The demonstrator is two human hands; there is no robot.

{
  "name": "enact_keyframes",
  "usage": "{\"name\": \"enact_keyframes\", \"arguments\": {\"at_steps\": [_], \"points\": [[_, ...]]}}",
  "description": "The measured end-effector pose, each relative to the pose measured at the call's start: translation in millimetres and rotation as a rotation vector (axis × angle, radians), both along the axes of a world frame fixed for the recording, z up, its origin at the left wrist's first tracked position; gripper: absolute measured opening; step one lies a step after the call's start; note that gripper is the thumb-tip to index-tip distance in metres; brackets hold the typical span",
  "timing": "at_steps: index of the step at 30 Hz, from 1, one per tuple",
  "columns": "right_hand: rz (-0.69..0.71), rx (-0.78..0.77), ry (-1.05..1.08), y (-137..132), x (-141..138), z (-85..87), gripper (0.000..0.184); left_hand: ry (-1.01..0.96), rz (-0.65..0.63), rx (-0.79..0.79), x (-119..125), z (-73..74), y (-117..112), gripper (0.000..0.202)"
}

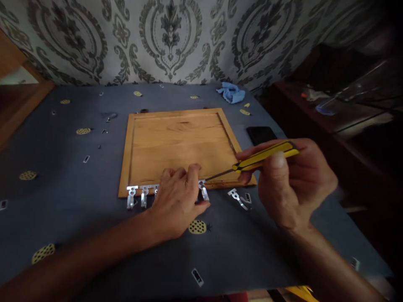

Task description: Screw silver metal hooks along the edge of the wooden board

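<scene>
A wooden board (176, 142) lies flat on a blue cloth-covered table (63, 176). Several silver metal hooks (137, 195) line its near edge. My left hand (179, 199) rests on that edge, fingers curled around a hook (203, 191), pinning it to the board. My right hand (289, 180) grips a yellow and black screwdriver (264, 156). Its thin shaft points left and down, with the tip at the hook under my left fingers. One loose hook (236, 197) lies on the cloth just right of the board's near corner.
A black phone (261, 134) lies right of the board. A crumpled blue rag (232, 92) sits at the far edge by the patterned wall. Small screws (103, 131) are scattered on the cloth at the left. A dark wooden shelf (330, 113) stands to the right.
</scene>
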State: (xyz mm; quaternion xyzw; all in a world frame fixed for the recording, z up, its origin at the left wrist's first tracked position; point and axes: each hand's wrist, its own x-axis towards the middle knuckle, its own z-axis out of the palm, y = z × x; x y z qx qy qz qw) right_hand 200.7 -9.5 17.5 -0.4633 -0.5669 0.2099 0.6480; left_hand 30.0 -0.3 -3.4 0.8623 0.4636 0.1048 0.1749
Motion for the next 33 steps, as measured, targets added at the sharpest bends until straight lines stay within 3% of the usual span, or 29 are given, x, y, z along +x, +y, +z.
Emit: {"name": "enact_keyframes", "arguments": {"at_steps": [4,15,29,33], "points": [[0.065,-0.028,-0.002,-1.3,1.3,-6.8,0.008,0.003,-0.004,0.022,-1.0,-2.4,0.4,0.058],[0.086,-0.089,-0.066,-1.5,2.5,-9.4,0.008,0.009,-0.007,0.041,-0.8,-3.5,0.0,0.056],[0.101,-0.078,-0.094,-3.5,-0.3,-7.2,0.009,0.007,-0.015,0.065,-1.0,-3.2,-0.1,0.059],[0.153,-0.165,-0.15,-2.3,1.1,0.5,0.018,0.003,-0.022,0.041,-0.7,-2.3,0.3,0.057]]}}
